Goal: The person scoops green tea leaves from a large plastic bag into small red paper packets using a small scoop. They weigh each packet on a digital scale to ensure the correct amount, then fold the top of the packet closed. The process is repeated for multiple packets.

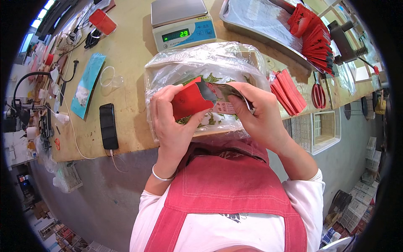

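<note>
My left hand is closed round a red pouch, whose silver-grey mouth gapes toward the right. My right hand pinches a shiny silvery packet with a pale panel of red print. This packet meets the pouch's mouth; I cannot tell whether the two are one piece. Both hands are over a shallow box lined with clear plastic film. Green leaves lie in the box, partly hidden under my hands.
Behind the box stands a digital scale. Red pouches and scissors lie to the right, a metal tray with more red pouches beyond. On the left are a phone, a teal bag and clear cups.
</note>
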